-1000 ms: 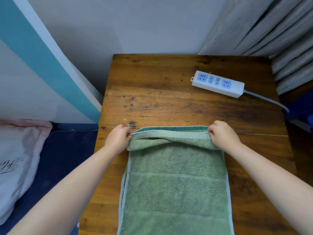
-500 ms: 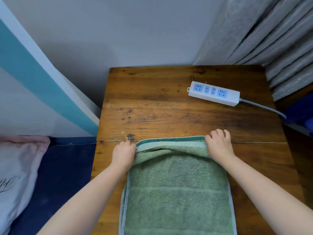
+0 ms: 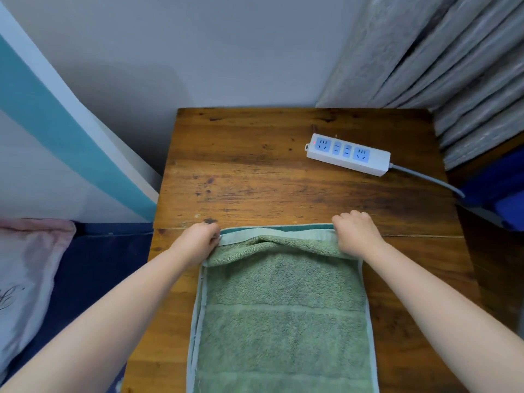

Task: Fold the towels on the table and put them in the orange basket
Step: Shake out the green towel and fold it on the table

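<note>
A green towel [image 3: 283, 313] lies folded lengthwise on the wooden table [image 3: 255, 171], running from the middle to the near edge. Its far end has a pale hem with a darker teal layer showing under it. My left hand [image 3: 195, 242] pinches the far left corner of the towel. My right hand [image 3: 357, 235] pinches the far right corner. The cloth bulges slightly between the two hands. No orange basket is in view.
A white power strip [image 3: 348, 154] with blue sockets lies at the table's back right, its grey cable [image 3: 425, 180] running off the right edge. Grey curtains [image 3: 453, 66] hang at the right. A pink pillow [image 3: 25, 276] lies on dark blue bedding at the left.
The view has tilted down, so the table sits lower in frame. Both hands stay on the towel's far corners, with the hem lined up a little more squarely.
</note>
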### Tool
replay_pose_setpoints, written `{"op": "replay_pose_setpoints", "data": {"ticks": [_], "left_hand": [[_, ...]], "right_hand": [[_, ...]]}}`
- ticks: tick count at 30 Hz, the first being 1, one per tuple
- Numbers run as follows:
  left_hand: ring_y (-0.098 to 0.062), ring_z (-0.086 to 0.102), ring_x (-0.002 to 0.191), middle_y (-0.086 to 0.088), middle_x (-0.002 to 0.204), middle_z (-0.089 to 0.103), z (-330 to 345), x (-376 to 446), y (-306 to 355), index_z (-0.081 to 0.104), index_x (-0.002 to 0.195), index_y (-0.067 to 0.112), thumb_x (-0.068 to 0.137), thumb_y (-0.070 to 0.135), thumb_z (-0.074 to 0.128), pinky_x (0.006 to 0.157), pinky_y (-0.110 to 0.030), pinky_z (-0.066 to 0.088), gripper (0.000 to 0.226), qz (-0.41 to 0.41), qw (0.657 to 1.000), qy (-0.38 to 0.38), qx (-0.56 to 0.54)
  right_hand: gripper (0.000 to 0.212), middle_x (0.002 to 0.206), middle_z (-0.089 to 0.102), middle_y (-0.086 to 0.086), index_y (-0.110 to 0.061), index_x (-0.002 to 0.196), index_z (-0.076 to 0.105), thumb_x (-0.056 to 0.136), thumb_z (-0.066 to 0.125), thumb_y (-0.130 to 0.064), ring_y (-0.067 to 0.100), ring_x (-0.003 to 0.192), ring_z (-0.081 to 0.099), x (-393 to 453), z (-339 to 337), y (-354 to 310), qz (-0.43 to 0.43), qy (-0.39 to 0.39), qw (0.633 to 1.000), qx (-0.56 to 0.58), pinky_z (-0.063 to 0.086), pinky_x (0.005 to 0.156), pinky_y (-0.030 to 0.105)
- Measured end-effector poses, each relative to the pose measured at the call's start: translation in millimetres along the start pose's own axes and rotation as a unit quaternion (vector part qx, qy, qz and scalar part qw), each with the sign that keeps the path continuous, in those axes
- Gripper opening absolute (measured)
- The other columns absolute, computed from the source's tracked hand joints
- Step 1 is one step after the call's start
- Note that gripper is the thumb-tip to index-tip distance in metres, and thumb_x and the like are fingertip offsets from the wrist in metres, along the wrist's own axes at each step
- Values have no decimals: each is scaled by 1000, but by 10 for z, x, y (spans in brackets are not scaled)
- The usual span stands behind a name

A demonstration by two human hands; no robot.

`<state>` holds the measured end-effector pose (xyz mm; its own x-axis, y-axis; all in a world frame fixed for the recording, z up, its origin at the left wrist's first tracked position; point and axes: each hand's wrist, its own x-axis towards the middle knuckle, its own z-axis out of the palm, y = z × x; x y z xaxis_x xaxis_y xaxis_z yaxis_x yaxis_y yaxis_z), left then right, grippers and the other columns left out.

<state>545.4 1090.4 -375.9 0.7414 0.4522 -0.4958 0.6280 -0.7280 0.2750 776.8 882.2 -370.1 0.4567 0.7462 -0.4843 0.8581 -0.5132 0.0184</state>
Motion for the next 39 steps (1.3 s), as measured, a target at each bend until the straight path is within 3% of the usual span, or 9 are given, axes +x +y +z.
{"op": "replay_pose_setpoints", "data": {"ticks": [11,15,18,21,26,31,35,37,39], "left_hand": [[-25,55,95,-5,97,56,-137,-60,-66,46,92,16,93,20,49,72,-27,39,5,-30,995,28,-89],[-24,53,105,-8,111,57,-341,-112,15,55,116,7,93,22,52,81,-27,39,28,-62,994,-31,-80],[-23,52,86,-4,88,54,-624,-209,127,62,103,4,92,23,53,68,-24,35,24,-44,992,-116,-19],[-22,52,86,-2,85,54,-939,-349,250,65,99,4,91,22,54,67,-25,39,23,-30,996,-66,-49],[-28,40,124,-14,127,50,-1485,-613,625,70,103,6,89,17,57,104,-30,31,21,40,975,200,-90],[-47,54,92,-27,94,63,-1951,-1049,895,73,82,-1,75,-3,69,86,-34,37,8,111,828,543,-90],[-33,43,113,-13,114,58,-2111,-1154,1108,70,102,9,89,15,55,92,-36,39,20,47,921,386,-8],[-33,42,111,-15,113,58,-2209,-1174,1182,68,104,7,90,15,52,91,-36,38,23,48,907,417,-45],[-37,45,103,-23,104,59,-2396,-1244,1157,67,103,1,89,8,52,85,-38,37,22,43,842,527,-109]], "right_hand": [[28,65,35,-6,-17,85,29,82,40,8,8,52,34,-120,18,209,-14,-22,997,66,20,42,23],[8,88,56,6,-8,98,43,92,39,-5,22,77,54,-133,-189,125,-20,-78,993,91,40,60,33],[20,111,60,11,-6,103,56,94,40,-17,25,96,56,-228,-474,99,-52,-154,985,53,45,79,35],[27,116,61,11,-4,110,60,89,48,-16,26,105,57,-436,-809,142,-48,-176,983,29,48,88,36],[22,111,64,10,-10,102,64,87,50,-16,27,106,57,-785,-1536,98,-11,81,996,41,44,82,30],[12,86,66,22,1,85,69,79,59,0,38,90,59,-1221,-2086,74,-9,444,883,151,45,77,38],[24,108,64,8,-11,103,66,88,47,-14,25,110,50,-1349,-2273,-106,28,330,943,20,40,88,31],[24,102,66,14,-6,97,69,85,48,-9,31,104,54,-1419,-2387,-172,35,407,911,54,42,84,34],[22,87,67,24,2,83,70,77,50,-4,40,90,58,-1502,-2532,-114,54,548,823,142,46,77,42]]}}
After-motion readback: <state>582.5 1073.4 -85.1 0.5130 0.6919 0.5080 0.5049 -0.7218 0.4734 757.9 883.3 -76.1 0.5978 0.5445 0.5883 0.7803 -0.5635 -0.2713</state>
